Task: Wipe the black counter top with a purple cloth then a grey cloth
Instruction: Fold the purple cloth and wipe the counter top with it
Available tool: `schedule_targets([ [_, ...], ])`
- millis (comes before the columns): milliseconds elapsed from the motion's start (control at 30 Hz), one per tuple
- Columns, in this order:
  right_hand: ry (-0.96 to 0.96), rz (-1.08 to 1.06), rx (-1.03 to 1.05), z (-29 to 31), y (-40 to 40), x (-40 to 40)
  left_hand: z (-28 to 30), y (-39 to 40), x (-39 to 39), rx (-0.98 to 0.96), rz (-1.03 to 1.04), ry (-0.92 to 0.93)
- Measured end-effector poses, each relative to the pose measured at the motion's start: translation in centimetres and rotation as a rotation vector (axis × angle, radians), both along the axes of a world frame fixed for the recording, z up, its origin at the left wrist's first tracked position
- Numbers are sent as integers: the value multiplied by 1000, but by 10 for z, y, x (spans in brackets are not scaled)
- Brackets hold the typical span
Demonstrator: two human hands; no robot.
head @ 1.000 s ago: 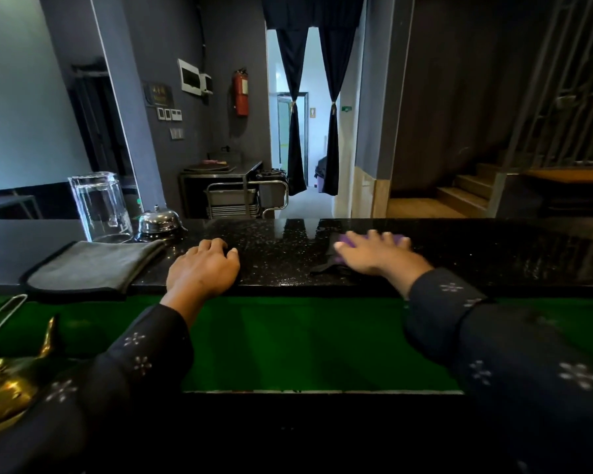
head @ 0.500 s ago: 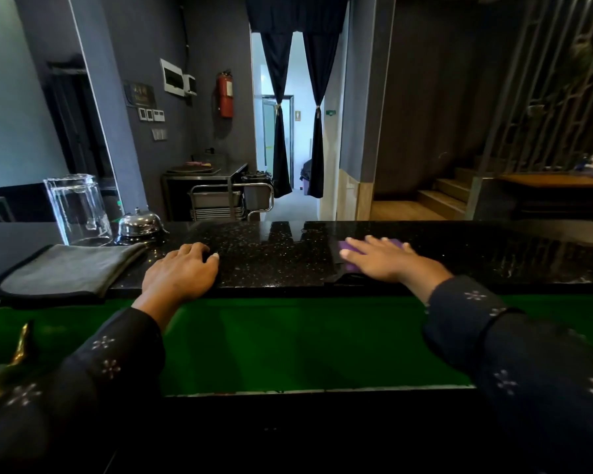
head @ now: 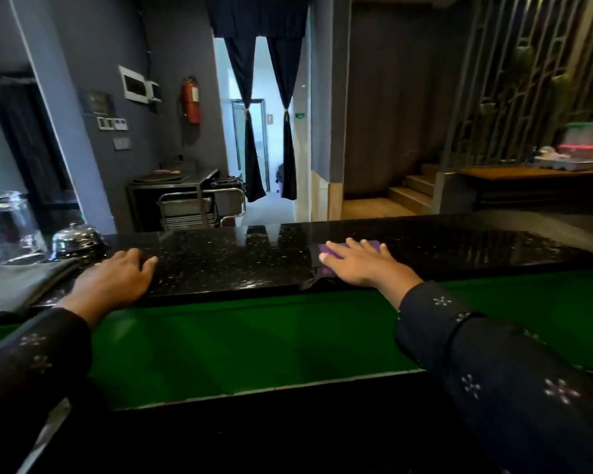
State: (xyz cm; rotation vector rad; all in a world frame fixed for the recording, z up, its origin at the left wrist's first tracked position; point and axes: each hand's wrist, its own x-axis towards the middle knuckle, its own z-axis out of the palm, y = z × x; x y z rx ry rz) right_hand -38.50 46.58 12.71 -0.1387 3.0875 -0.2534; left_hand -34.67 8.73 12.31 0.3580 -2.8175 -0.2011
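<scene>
The glossy black counter top (head: 226, 258) runs across the view above a green front panel. My right hand (head: 363, 265) lies flat, fingers straight, pressing the purple cloth (head: 329, 252) onto the counter near its front edge; most of the cloth is hidden under the hand. My left hand (head: 117, 282) rests on the counter edge with its fingers bent, holding nothing. The folded grey cloth (head: 11, 289) lies on the counter just left of my left hand.
A silver service bell (head: 76, 238) and a clear glass jug (head: 7, 227) stand at the counter's left end behind the grey cloth. The counter stretches on to the right. Beyond it are a metal trolley (head: 199, 206), a curtained doorway and stairs.
The view has swung right, so the jug, bell and grey cloth sit nearer the left edge. My right hand with the purple cloth has slid a little right along the counter. The left hand stays put.
</scene>
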Motion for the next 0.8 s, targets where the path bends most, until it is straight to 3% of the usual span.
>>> schedule_targets([
  [100,10,34,-15,-2,27,4,13,31,1,-84,4,-9],
  [400,12,-136,-39,6,101,1,17,213,-4,-98,-413,-38],
  [567,22,-75,-56,-1,117,18,24,294,-28,-36,-533,-44],
  [800,18,-156,-60,-2,197,6,11,397,-65,43,-591,-117],
])
